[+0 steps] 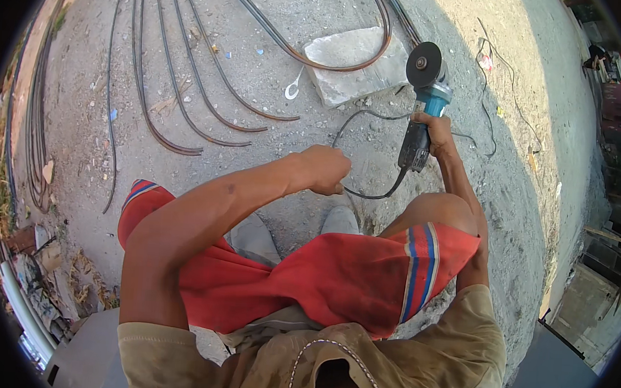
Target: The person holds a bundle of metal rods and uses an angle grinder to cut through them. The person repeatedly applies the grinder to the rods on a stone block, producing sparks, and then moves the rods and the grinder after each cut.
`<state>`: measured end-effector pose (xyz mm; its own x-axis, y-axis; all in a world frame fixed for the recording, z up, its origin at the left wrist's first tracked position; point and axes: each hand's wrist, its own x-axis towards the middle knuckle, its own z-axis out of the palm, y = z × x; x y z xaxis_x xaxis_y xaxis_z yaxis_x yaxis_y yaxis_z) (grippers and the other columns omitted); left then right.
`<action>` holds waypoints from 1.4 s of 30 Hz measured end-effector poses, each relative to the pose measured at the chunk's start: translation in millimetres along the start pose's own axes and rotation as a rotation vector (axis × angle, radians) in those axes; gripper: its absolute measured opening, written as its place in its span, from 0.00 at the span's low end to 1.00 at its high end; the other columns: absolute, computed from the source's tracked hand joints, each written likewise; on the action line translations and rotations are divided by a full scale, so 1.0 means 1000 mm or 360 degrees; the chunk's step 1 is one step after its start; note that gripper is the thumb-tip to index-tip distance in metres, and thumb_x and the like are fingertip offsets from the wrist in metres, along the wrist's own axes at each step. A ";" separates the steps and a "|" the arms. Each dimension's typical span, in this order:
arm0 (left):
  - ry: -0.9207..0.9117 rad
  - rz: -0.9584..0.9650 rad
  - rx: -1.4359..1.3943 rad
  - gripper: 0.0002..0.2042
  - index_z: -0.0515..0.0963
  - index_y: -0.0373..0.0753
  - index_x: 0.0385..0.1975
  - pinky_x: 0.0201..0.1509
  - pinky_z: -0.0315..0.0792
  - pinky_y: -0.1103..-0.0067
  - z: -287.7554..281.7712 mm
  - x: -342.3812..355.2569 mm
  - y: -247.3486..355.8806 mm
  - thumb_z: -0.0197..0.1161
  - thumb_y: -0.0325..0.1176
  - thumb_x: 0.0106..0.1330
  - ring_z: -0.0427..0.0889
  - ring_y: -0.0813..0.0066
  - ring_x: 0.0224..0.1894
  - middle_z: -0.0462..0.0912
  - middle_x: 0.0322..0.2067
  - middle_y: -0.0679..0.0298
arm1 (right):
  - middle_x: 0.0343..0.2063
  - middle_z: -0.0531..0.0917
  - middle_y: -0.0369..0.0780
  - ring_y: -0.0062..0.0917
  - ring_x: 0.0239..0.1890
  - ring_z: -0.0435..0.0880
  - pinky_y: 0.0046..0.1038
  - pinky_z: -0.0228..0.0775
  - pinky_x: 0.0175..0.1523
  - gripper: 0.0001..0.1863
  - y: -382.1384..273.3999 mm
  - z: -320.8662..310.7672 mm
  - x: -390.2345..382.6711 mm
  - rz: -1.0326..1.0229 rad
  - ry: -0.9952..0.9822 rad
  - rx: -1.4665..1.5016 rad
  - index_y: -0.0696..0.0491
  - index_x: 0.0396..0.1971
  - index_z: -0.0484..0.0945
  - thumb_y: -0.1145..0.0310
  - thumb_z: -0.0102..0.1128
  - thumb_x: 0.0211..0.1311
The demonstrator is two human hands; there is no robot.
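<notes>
My right hand (439,133) is wrapped round the body of a teal and black angle grinder (414,145), held upright with its dark cutting disc (423,64) at the far end. From the grinder's near end a black power cord (376,196) loops across to my left hand (326,169). That hand is closed in a fist, and the cord emerges on both sides of it. A pale stone block (345,89) lies on the ground just left of the disc. Bent steel rods (325,65) rest across the block's top.
Several long curved rods (188,105) are spread over the dusty ground at the left, their cut ends toward me. A small white ring-shaped piece (292,88) lies beside the block. Thin wire (488,98) trails at the right. Debris (50,270) and a grey sheet (91,355) are at lower left.
</notes>
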<state>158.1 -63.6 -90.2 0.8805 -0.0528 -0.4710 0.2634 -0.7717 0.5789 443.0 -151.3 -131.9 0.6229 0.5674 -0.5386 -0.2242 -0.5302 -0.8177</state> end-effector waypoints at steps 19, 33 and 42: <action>0.0848 -0.1665 -0.1239 0.20 0.75 0.37 0.48 0.24 0.66 0.83 -0.011 -0.241 -0.232 0.60 0.42 0.59 0.75 0.81 0.26 0.78 0.32 0.68 | 0.20 0.78 0.39 0.23 0.17 0.75 0.26 0.66 0.22 0.15 -0.062 0.037 0.092 0.0041 -0.0432 -0.1159 0.59 0.23 0.79 0.67 0.67 0.33; 0.1132 -0.1515 -0.1344 0.21 0.76 0.31 0.44 0.20 0.61 0.84 -0.014 -0.246 -0.229 0.62 0.42 0.59 0.71 0.83 0.21 0.75 0.26 0.68 | 0.21 0.78 0.40 0.24 0.17 0.75 0.26 0.68 0.23 0.18 -0.053 0.048 0.100 0.0128 -0.0477 -0.1173 0.60 0.26 0.79 0.65 0.67 0.32; 0.1135 -0.1535 -0.1326 0.20 0.76 0.30 0.43 0.19 0.60 0.85 -0.014 -0.244 -0.229 0.62 0.42 0.60 0.70 0.83 0.21 0.75 0.26 0.68 | 0.20 0.78 0.40 0.24 0.18 0.76 0.27 0.68 0.23 0.18 -0.053 0.043 0.097 0.0083 -0.0445 -0.1219 0.59 0.26 0.79 0.65 0.67 0.31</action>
<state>-111.8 134.3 -98.6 0.1730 0.7718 -0.6119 0.7810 0.2710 0.5627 483.1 -41.2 -149.9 0.3933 0.6127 -0.6855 0.3901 -0.7863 -0.4791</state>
